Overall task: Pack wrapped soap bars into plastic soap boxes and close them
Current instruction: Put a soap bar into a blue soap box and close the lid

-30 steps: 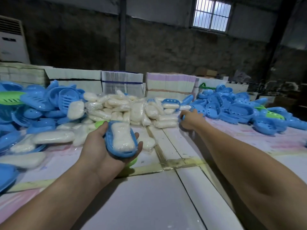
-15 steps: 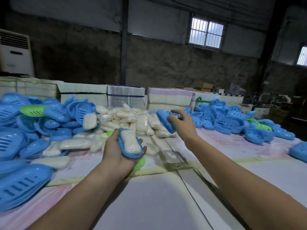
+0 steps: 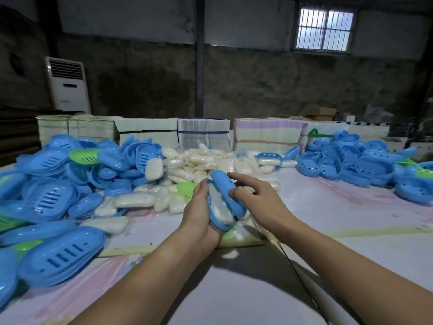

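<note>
A worker fits the lid (image 3: 226, 191) onto a blue plastic soap box over a bench (image 3: 351, 231) heaped with stock. The left hand (image 3: 199, 216) cups the box base (image 3: 220, 219) from below and behind, fingers curled round it, with a wrapped soap bar (image 3: 216, 206) lying inside the tray. The right hand (image 3: 256, 198) holds the lid tilted against the right edge of the base, thumb on its outer face and forefinger stretched out above it; the other fingers are hidden behind the lid, so how they lie cannot be told.

The box is held just above the bench near its middle, directly in front of a pile of wrapped soap bars (image 3: 206, 165). Loose blue box halves (image 3: 58, 200) are stacked to the left, and another heap of blue halves (image 3: 351, 163) sits well apart to the right, with a few green pieces (image 3: 86, 156) mixed in. Bundled cartons (image 3: 201, 132) line the far edge of the bench.

The step in hand appears to be closing: the lid is not yet seated, still standing open at an angle along one side. The next move likely calls for swinging the lid flat over the soap, lining up the rims all round, and pressing the two halves together until they catch, without trapping the wrapper in the seam.
</note>
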A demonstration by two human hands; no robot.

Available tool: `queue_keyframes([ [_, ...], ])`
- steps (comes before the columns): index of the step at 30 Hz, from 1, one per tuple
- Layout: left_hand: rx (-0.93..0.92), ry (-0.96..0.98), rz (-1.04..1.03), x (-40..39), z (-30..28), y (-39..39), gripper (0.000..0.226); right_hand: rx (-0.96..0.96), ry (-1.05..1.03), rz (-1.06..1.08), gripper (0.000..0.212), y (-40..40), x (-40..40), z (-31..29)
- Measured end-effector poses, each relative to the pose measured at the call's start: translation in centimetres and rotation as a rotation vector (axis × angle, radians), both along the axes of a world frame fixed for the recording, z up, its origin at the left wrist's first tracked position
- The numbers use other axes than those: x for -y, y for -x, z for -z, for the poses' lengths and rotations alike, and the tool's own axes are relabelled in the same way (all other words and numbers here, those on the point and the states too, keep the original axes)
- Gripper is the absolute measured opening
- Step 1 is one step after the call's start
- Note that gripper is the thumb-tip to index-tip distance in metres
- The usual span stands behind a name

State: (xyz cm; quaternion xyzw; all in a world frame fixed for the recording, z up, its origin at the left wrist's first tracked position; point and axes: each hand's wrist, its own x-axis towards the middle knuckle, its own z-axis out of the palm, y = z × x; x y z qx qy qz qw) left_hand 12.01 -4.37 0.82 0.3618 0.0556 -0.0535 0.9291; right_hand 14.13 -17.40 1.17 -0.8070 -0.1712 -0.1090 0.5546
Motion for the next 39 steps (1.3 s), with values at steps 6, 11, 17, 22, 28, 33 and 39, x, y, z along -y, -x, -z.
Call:
queue_keyframes([
  [6,0.047,-0.033,-0.011,-0.2,-0.2,0.2,0.044,-0.001,0.026,-0.018,0.063,0.3,-0.5,0.3],
  [11,0.071,-0.101,-0.017,-0.4,-0.2,0.4,0.042,-0.044,0.003,-0.071,0.059,0.5,-0.8,0.3],
  [17,0.081,-0.138,-0.013,-0.5,0.0,0.1,0.04,-0.106,-0.044,-0.105,0.053,0.9,-1.0,-0.1],
  [22,0.0,-0.063,0.041,-0.8,-0.3,0.2,0.046,-0.122,-0.042,-0.096,0.058,0.9,-0.6,-0.6],
  [28,-0.055,-0.039,0.113,-1.4,-0.7,0.4,0.051,-0.083,0.042,-0.065,0.057,1.2,-0.4,-0.8],
  [33,-0.097,-0.109,0.141,-1.4,-0.7,0.5,0.049,-0.098,0.08,-0.064,0.058,1.2,-0.4,-0.7],
  [39,-0.109,-0.143,0.108,-1.3,-1.1,0.8,0.052,-0.156,-0.01,-0.062,0.055,1.7,-1.1,-0.7],
])
